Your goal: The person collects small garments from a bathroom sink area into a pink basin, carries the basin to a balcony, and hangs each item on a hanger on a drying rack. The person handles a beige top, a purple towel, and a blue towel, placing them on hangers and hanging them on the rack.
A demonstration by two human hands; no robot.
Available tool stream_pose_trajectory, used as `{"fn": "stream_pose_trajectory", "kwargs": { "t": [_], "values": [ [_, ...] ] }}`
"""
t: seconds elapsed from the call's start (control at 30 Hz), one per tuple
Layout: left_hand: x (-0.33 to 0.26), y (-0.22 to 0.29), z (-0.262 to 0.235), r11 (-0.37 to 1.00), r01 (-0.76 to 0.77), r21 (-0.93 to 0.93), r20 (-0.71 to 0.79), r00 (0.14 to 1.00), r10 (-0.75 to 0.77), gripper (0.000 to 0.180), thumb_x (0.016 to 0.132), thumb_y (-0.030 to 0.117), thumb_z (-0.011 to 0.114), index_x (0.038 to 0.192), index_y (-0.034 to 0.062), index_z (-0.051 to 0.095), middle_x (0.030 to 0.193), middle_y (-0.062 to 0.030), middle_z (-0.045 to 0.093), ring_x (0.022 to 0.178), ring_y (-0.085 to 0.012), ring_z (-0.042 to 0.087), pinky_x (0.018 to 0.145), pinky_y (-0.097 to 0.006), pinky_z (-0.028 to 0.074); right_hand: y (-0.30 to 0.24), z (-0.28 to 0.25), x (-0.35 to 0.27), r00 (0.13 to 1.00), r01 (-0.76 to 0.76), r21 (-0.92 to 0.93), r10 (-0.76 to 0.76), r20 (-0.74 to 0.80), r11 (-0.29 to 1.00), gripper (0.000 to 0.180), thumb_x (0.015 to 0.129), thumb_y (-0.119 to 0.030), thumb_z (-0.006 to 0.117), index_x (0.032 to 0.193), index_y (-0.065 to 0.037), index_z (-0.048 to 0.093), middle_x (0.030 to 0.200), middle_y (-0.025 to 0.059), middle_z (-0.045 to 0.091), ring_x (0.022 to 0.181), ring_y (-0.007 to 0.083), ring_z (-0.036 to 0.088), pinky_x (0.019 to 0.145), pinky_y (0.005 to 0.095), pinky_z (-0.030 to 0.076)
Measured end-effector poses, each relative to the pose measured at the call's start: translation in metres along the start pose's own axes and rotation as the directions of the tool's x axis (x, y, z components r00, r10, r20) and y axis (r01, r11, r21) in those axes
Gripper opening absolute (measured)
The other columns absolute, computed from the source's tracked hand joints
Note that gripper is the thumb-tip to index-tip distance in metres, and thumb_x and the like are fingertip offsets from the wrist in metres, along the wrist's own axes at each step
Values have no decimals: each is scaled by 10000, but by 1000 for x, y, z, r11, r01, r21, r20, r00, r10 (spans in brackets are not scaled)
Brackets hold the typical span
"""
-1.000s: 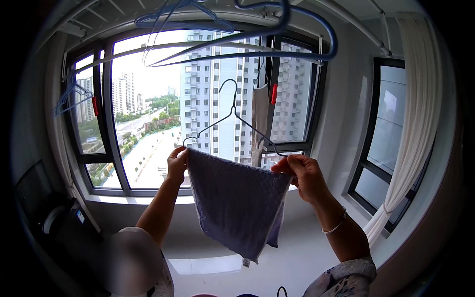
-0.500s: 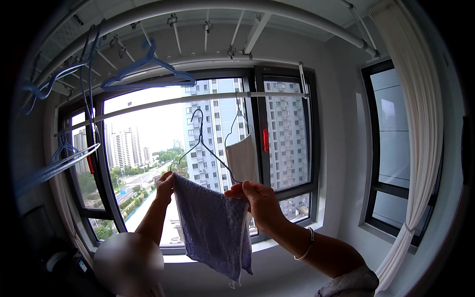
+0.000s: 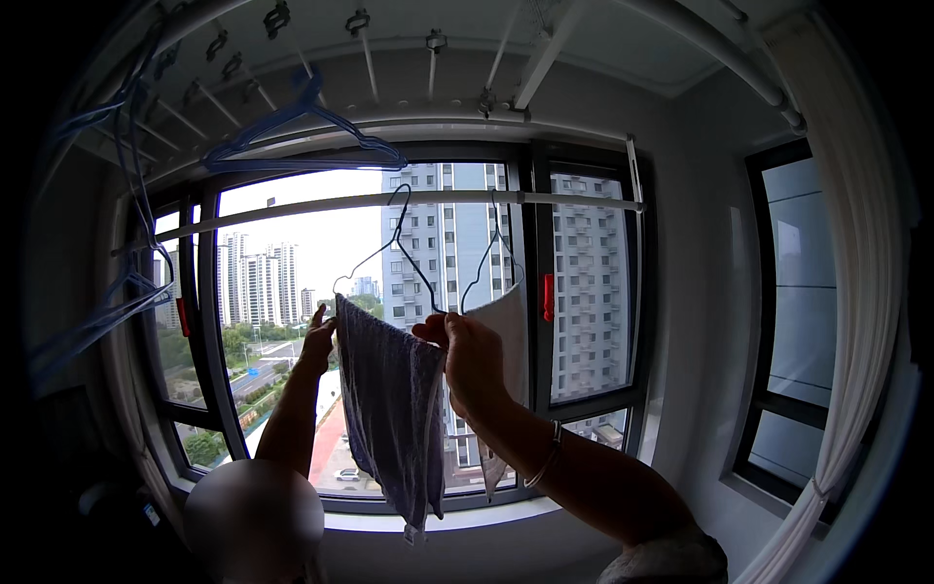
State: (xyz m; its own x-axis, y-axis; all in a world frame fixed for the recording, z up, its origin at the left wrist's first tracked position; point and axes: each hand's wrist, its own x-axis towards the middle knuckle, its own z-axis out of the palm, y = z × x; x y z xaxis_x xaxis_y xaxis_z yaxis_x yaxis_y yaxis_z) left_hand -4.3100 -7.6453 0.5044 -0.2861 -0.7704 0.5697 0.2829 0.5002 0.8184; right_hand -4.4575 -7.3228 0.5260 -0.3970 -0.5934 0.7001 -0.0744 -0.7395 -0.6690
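Observation:
A grey-blue towel [image 3: 391,414] is draped over a thin wire hanger [image 3: 387,255] whose hook sits on the pale drying rod [image 3: 292,209] across the window. My left hand [image 3: 317,341] pinches the towel's left top corner on the hanger. On the right end of the hanger my right hand [image 3: 470,358] grips the towel's other corner. Just behind my right hand a white cloth [image 3: 509,331] hangs from a second wire hanger [image 3: 491,258] on the same rod.
Blue plastic hangers [image 3: 302,131] hang from the ceiling rack at upper left, more at the far left [image 3: 97,321]. A big window [image 3: 584,302] with dark frames faces tower blocks. A pale curtain [image 3: 866,321] runs down the right side. A white sill [image 3: 457,516] lies below.
The view has tilted upward and both hands have lifted the towel on its hanger higher, so the hook now rests on the rod. The towel hangs narrower, seen more edge-on.

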Motion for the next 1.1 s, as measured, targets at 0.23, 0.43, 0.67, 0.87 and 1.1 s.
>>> {"fn": "stream_pose_trajectory", "kwargs": {
  "t": [0.23,0.43,0.67,0.87,1.1],
  "values": [
    [-28,-22,-26,998,25,62,12,1000,-26,602,867,302,534,1394,211,259,1326,-112,413,851,-187,466,729,-369,391,25,36,70,983,143,-187,-162,-90,972,287,897,-138,368,847,29,595,806,135,656,792,202,633,811,319,459],
    [-99,-16,-71,982,141,129,-119,985,-125,529,878,311,517,1349,152,336,1116,-76,508,973,-193,484,782,-399,405,63,52,129,940,245,-335,-307,-146,910,301,884,-139,378,753,2,609,752,119,648,724,221,619,723,331,466],
    [-178,24,-192,987,159,4,-313,938,-150,369,873,279,536,1205,138,459,943,-18,582,819,-118,545,674,-327,431,95,81,146,903,218,-504,-368,-221,836,331,865,-191,427,719,55,593,718,246,602,711,382,599,683,443,466],
    [-241,73,-210,989,145,-1,-375,917,-135,374,858,306,578,1183,148,485,955,-31,599,865,-153,569,698,-351,446,93,97,110,949,122,-553,-260,-178,824,348,895,-246,434,803,51,591,756,253,603,761,406,586,705,451,451],
    [-291,123,-169,993,96,67,-231,970,-78,464,837,351,602,1220,128,464,1020,-48,601,967,-173,559,783,-365,438,109,56,107,966,133,-687,-249,-73,715,412,880,-320,438,940,78,529,910,292,581,880,418,568,783,454,447]
  ]
}}
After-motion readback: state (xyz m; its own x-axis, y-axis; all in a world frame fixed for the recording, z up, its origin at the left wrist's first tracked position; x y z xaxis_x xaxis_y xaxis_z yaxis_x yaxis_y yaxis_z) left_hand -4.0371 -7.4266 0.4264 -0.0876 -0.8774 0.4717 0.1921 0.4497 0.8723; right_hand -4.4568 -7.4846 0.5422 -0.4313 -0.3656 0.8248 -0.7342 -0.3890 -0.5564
